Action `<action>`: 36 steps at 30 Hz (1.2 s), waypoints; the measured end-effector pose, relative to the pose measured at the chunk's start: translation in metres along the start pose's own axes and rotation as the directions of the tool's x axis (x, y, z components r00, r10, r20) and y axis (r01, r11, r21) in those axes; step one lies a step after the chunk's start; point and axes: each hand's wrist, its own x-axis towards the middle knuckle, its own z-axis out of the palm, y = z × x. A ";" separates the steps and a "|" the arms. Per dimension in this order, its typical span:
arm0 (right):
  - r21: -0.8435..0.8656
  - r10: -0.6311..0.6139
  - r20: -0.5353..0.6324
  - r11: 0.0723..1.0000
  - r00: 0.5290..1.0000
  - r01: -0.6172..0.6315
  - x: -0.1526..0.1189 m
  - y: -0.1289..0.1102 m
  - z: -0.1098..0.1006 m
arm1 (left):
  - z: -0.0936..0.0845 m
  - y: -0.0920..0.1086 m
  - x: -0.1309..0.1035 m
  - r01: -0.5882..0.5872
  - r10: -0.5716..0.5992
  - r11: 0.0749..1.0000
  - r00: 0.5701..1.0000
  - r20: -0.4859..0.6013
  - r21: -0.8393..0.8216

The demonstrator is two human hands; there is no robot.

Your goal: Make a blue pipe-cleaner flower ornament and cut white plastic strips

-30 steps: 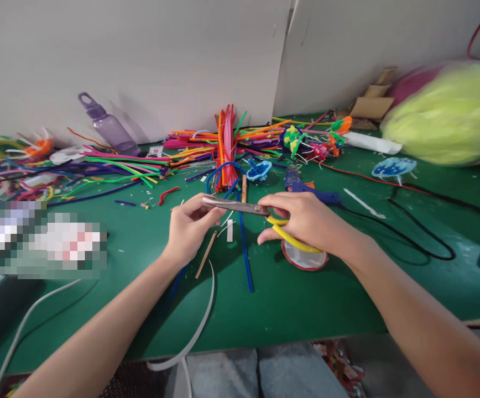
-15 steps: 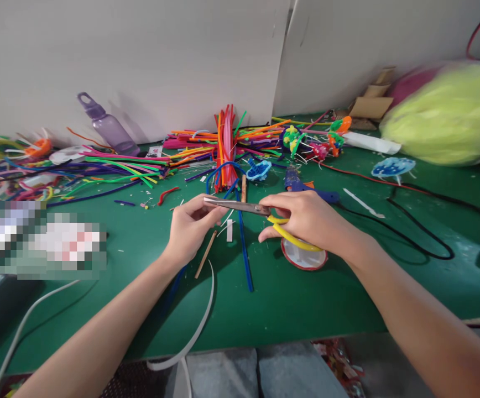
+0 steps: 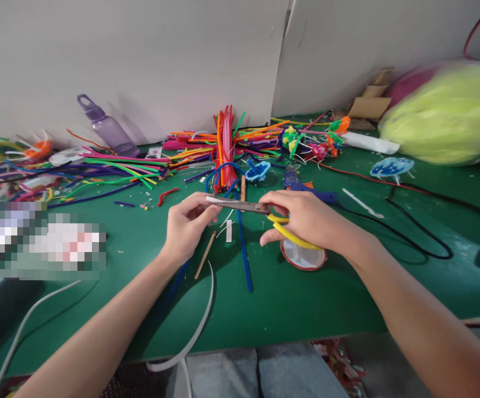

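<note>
My right hand [image 3: 310, 215] holds a pair of scissors [image 3: 242, 205] by its yellow handles, with the blades pointing left and looking nearly closed. My left hand [image 3: 184, 229] is closed in a pinch at the blade tips. A pale sliver lies along the tips there; I cannot tell if it is a thin strip or a glint on the metal. Below the blades are a blue pipe cleaner [image 3: 244, 251], a small white paper piece [image 3: 229, 231] and a thin wooden stick [image 3: 205, 255]. A round, red-rimmed white piece [image 3: 304, 257] lies under my right hand.
Pipe cleaners [image 3: 225, 146] in many colours are piled along the back. Behind my right hand lies a blue glue gun [image 3: 321, 195] with a black cord. A purple bottle [image 3: 113, 130] leans at the wall. A white strip [image 3: 201, 331] curls over the front edge.
My left hand has shifted very slightly left and down at the blade tips. The scissors and my right hand have hardly moved.
</note>
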 end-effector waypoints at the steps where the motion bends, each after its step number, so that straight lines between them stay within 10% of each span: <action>1: 0.002 -0.002 0.005 1.000 1.000 0.002 0.000 -0.001 0.001 | 0.000 0.000 0.000 0.001 -0.001 1.000 1.000 0.007 0.005; 36: -0.008 0.010 -0.033 1.000 0.999 -0.011 0.000 -0.005 0.001 | 0.001 -0.002 -0.002 0.012 -0.015 0.998 0.999 0.049 0.069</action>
